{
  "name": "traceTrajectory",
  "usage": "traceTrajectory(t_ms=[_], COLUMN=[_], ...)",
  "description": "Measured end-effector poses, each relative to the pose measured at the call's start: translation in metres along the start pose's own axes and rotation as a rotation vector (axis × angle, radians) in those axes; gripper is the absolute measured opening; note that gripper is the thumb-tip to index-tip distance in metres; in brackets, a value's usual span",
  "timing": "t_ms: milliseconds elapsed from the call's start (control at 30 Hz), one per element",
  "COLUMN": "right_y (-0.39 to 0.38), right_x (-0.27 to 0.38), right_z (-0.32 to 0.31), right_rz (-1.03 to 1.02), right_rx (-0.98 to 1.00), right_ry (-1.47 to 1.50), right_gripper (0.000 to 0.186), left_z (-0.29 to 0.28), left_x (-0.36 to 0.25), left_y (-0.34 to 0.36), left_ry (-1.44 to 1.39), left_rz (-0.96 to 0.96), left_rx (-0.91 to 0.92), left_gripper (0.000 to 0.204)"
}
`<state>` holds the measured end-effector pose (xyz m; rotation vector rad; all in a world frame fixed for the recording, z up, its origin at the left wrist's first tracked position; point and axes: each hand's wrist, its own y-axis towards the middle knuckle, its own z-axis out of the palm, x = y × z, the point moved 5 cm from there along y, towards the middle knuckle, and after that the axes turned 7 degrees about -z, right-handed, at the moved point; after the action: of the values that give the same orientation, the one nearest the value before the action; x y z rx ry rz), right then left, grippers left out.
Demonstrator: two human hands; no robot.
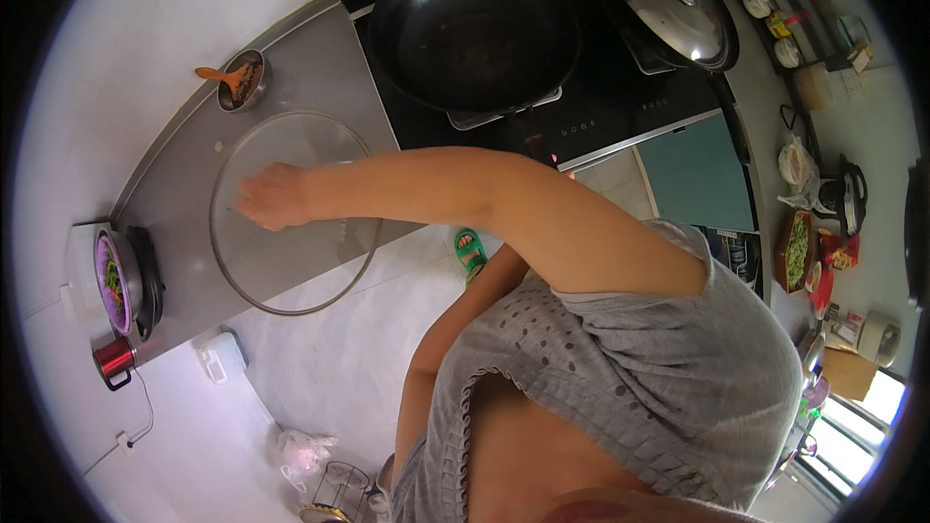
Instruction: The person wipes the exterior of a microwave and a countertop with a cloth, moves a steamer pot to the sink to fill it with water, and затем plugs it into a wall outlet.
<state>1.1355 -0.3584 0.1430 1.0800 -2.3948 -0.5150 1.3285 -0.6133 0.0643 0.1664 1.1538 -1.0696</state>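
Note:
My right arm reaches across to the left, and my right hand (276,196) is closed at the middle of a round glass lid (329,266) with a metal rim. The lid overlaps the grey counter and extends past its front edge. The knob is hidden under my fingers. Beneath that forearm passes my left arm; only a bit of my left hand (570,174) shows, closed at the handle (539,147) of a large black wok (475,73). The wok sits on the black cooktop, with a dark wet patch at its bottom.
A metal bowl (254,100) with a wooden spoon stands at the back left. On the left are a purple-rimmed basin (105,281) and a red mug (114,358). A second pan with a steel lid (668,5) is at the right. A tray of chopped greens (798,250) lies farther right.

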Motion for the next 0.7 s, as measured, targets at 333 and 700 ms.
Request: traceTrajectory(t_ms=[333,700], right_y=[-0.041,-0.044], right_x=[-0.057,-0.076], right_z=[0.087,0.105], right_rz=[0.257,0.37], right_rx=[0.226,0.318], right_ry=[-0.033,-0.09], right_gripper=[0.018,0.019], left_z=[-0.001,-0.009], left_x=[0.008,0.013], left_y=[0.004,0.01], left_ry=[-0.28,-0.299], left_rz=[-0.201,-0.245], left_rx=[0.101,0.182], left_gripper=[0.048,0.062])
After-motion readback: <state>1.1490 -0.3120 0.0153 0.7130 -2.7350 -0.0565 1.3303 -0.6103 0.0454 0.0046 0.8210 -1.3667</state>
